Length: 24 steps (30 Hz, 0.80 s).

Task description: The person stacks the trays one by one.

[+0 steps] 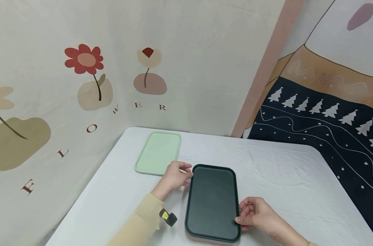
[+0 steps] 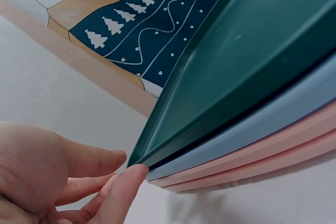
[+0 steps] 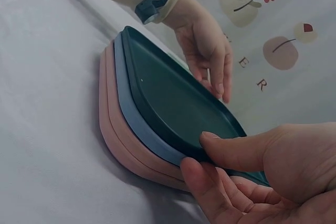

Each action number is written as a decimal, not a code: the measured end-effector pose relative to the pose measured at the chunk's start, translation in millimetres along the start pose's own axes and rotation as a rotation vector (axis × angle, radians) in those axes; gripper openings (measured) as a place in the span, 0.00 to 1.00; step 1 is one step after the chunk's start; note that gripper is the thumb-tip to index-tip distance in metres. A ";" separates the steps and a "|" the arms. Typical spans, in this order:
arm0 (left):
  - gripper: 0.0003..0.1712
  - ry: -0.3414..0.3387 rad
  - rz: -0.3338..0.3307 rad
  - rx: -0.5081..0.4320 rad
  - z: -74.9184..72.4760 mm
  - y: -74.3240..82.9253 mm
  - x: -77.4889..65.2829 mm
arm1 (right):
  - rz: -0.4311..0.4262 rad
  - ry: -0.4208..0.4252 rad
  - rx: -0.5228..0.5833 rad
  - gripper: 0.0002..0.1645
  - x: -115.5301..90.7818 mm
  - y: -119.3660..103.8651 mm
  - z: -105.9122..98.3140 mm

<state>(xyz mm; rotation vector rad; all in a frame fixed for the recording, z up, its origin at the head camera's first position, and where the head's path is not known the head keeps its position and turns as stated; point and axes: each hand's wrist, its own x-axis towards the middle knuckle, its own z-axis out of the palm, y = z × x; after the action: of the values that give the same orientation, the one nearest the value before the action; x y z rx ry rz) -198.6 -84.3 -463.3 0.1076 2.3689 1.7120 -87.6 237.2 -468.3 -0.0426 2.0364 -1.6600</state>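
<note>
A dark green tray [image 1: 213, 201] with a raised rim lies on top of a stack. Beneath it show a blue-grey tray [image 2: 247, 135] and two pink trays [image 3: 111, 108]. My left hand [image 1: 175, 176] is at the far left part of the rim, with thumb and finger pinching the green tray's edge. On the near right side, my right hand [image 1: 257, 215] grips the same tray, thumb over its rim and fingers under the edge. In the right wrist view, the thumb [image 3: 236, 148] lies on the rim.
A light green tray [image 1: 159, 153] lies flat at the back left of the white-covered table [image 1: 275, 171]. Behind it hangs a curtain [image 1: 198, 68] printed with flowers and letters. A dark cloth with white trees [image 1: 315, 126] hangs at the right.
</note>
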 end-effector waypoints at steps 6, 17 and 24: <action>0.18 0.008 0.021 0.006 -8.1 1.9 0.3 | -0.022 -0.004 0.007 0.24 -1.3 -3.6 -3.8; 0.19 0.075 0.026 0.061 -42.7 11.4 3.0 | -0.076 0.084 -0.053 0.29 3.2 -43.4 -17.7; 0.20 0.124 0.014 0.101 -71.4 13.1 6.5 | -0.136 0.070 -0.073 0.30 16.1 -70.4 -16.6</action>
<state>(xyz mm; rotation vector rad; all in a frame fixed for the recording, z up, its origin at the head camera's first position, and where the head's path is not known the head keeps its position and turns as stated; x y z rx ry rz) -221.4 -145.2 -430.4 0.0347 2.5498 1.6491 -128.4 229.1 -407.0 -0.1535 2.1900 -1.6894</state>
